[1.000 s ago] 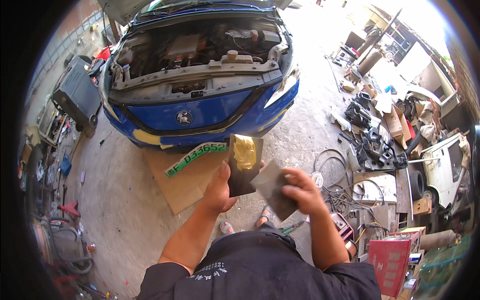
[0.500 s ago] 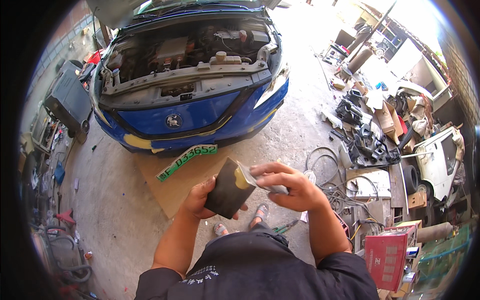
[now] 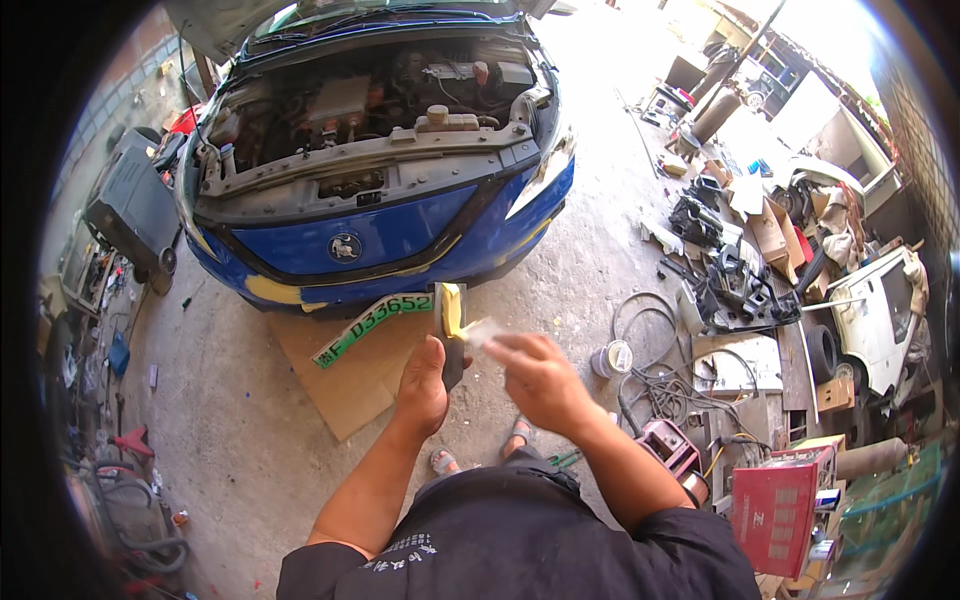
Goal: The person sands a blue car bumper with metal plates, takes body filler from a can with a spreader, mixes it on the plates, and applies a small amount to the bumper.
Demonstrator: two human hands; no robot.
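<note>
My left hand (image 3: 424, 392) is closed round a dark flat mixing board (image 3: 456, 365), which is tilted up almost edge-on. A strip of yellow putty (image 3: 452, 308) covers the board's upper part. My right hand (image 3: 545, 382) pinches a pale putty spreader (image 3: 482, 331), smeared by motion, at the putty's right edge. Beyond my hands stands a blue car (image 3: 400, 218) with its hood up. Yellow filler patches (image 3: 275, 291) mark its front bumper. A bent green licence plate (image 3: 372, 326) lies below the bumper, partly over a cardboard sheet (image 3: 335, 385).
Right of my hands are a round tub (image 3: 612, 358), coiled hoses (image 3: 665, 395) and a red welding machine (image 3: 782, 510). Car parts (image 3: 735, 285) and a white vehicle door (image 3: 880, 325) fill the far right. A dark wheeled bin (image 3: 132, 205) stands left of the car.
The board has turned from facing me to nearly edge-on and risen, showing more putty along its top. My right hand has moved left and down with the spreader, uncovering the tub.
</note>
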